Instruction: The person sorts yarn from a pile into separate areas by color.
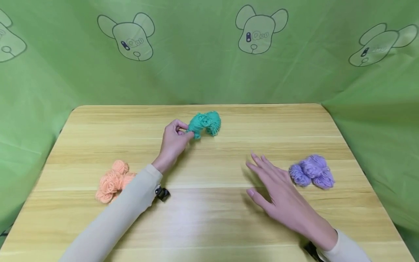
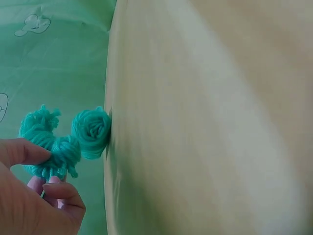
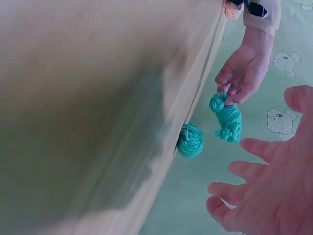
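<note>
Toward the back of the table my left hand [image 1: 174, 141] pinches a bundle of teal yarn [image 1: 196, 124] between thumb and fingers. In the left wrist view the pinched bundle [image 2: 53, 152] appears raised, with loose strand ends showing. Beside it, a second ball of teal yarn [image 2: 91, 131] rests on the tabletop, also visible as a round teal ball [image 3: 190, 140] in the right wrist view. My right hand [image 1: 281, 194] hovers over the right half of the table, fingers spread and holding nothing. Nearest to it are several balls of purple yarn [image 1: 312, 171].
Several balls of peach-orange yarn [image 1: 112, 183] lie at the left, partly covered by my left sleeve [image 1: 114, 214]. The wooden table [image 1: 203, 225] has a back edge just behind the teal yarn. A green curtain [image 1: 196, 72] with printed animal heads hangs around it.
</note>
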`<state>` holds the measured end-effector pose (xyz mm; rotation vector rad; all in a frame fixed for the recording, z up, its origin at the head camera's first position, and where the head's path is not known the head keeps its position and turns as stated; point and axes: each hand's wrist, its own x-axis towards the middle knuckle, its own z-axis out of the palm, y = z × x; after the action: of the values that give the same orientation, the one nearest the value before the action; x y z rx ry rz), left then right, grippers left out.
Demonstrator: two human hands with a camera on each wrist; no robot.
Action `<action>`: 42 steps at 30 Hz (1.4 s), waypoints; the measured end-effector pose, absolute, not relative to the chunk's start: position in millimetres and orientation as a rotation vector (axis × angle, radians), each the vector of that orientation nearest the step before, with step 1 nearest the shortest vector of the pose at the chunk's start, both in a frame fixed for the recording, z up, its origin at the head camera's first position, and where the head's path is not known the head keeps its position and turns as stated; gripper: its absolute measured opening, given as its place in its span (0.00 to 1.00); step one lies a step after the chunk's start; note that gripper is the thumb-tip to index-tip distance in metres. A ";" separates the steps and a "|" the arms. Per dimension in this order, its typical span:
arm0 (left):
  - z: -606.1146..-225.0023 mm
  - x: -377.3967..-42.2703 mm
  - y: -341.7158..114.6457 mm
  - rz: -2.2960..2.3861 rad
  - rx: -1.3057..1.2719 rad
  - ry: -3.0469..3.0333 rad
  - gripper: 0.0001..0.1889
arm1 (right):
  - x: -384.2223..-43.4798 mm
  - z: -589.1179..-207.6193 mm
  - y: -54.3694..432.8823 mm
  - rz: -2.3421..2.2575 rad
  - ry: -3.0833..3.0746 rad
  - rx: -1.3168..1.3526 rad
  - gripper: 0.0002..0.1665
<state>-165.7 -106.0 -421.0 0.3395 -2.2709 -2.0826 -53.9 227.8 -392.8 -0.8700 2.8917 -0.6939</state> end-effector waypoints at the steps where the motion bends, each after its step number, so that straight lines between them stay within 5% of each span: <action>1: -419.9 -168.7 -104.9 -2.072 0.341 -2.273 0.11 | -52.2 -392.8 228.7 -0.696 2.889 -0.858 0.44; 16: -423.6 -206.7 -96.8 -1.801 0.339 -2.420 0.10 | -32.6 -392.8 239.9 -0.681 2.884 -0.832 0.44; 42: -430.1 -215.5 -93.2 -1.720 0.264 -2.650 0.17 | -29.3 -395.7 238.7 -0.721 2.911 -0.842 0.38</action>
<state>-215.5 -93.2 -430.1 0.2637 -2.6503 -1.7199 -29.3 238.7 -395.7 -0.8421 2.9110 -0.7206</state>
